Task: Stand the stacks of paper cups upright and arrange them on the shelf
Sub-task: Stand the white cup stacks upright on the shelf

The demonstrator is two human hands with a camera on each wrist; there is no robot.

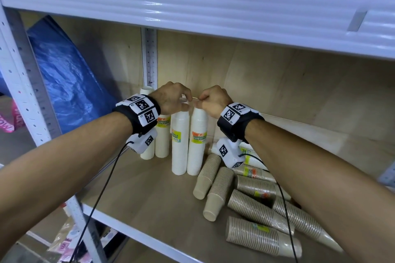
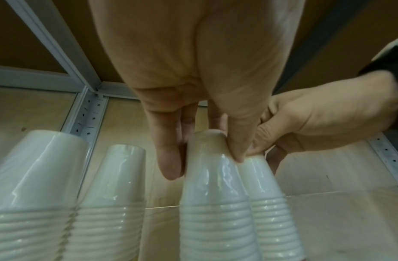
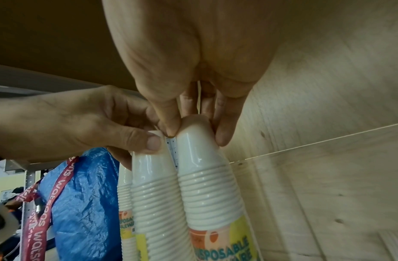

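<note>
— Brown cup stacks [image 1: 252,207] lie on their sides at the front right of the wooden shelf [image 1: 149,205]. What do the hands do?

— Both reach to the back. The left hand [image 1: 173,98] pinches the top of one white cup stack [image 1: 180,143] with thumb and fingers. The right hand [image 1: 212,100] pinches the top of the white stack beside it [image 1: 197,141] the same way.

— Do those two stand up?

— Yes, upright and touching each other, near the back wall.

— Any more white ones?

— Two more white stacks [image 1: 161,139] stand just to the left, partly hidden by the left wrist.

— What else is there?

— A blue plastic bag [image 1: 70,83] leans at the far left. In the right wrist view, a red strap [image 3: 50,199] hangs in front of it.
</note>
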